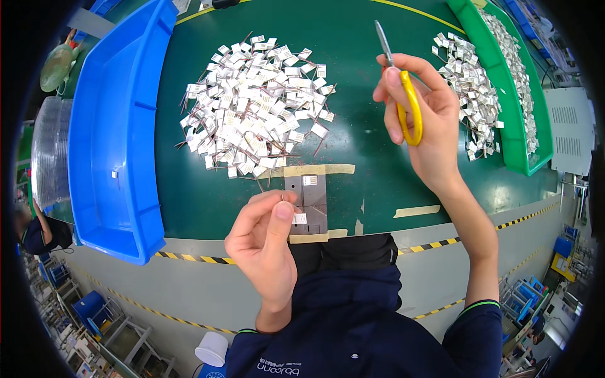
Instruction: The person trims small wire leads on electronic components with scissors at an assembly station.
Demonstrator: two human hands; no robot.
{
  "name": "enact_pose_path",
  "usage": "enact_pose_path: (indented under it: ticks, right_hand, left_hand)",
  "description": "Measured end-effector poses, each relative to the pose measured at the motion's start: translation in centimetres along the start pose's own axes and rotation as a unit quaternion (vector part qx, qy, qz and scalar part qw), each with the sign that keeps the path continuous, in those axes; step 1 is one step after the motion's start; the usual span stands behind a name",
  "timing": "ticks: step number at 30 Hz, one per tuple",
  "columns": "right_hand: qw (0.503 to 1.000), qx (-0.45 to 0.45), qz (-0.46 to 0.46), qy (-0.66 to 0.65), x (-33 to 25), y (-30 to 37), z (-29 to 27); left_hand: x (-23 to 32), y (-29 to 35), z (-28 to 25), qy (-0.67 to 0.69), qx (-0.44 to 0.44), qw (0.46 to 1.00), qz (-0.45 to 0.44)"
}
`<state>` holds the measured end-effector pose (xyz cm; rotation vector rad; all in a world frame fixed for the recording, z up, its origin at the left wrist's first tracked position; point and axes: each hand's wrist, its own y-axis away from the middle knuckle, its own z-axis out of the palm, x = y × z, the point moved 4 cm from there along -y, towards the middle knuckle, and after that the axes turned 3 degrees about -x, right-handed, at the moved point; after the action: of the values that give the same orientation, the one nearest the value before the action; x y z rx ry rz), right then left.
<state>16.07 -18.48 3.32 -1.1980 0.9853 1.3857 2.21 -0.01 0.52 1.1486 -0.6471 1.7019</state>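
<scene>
My right hand (435,120) is raised over the right side of the table, fingers wrapped round yellow-handled scissors (412,110). Their metal blades point up and away from me. Close to the table's front edge, my left hand (268,242) pinches thin dark wires between thumb and forefinger. A small white wired part (300,218) shows just right of the thumb, over a flat grey metal fixture (313,203); the join between wires and part is partly hidden. Another small white part (310,181) lies at the fixture's far end. Beige tape (340,169) crosses the fixture's ends.
A large heap of white wired parts (252,107) lies beyond my left hand. Left of it stands a blue bin (113,151) with one white piece (114,174) inside. At right are a second pile (469,94) and a green bin (535,160) of small white parts.
</scene>
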Motion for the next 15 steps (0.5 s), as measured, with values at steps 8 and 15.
enact_pose_path:
  ticks: [8, 15]
  right_hand:
    - [0.878, -0.042, -0.090, 0.469, -2.4, -0.3, -0.5]
    - [0.797, 0.011, -0.099, 0.595, -3.6, 3.8, -3.5]
  left_hand:
    - [1.0, 0.3, -0.2, -0.026, -0.020, 0.999, -0.002]
    - [1.3, 1.8, 0.3, -0.093, -0.084, 0.992, -0.022]
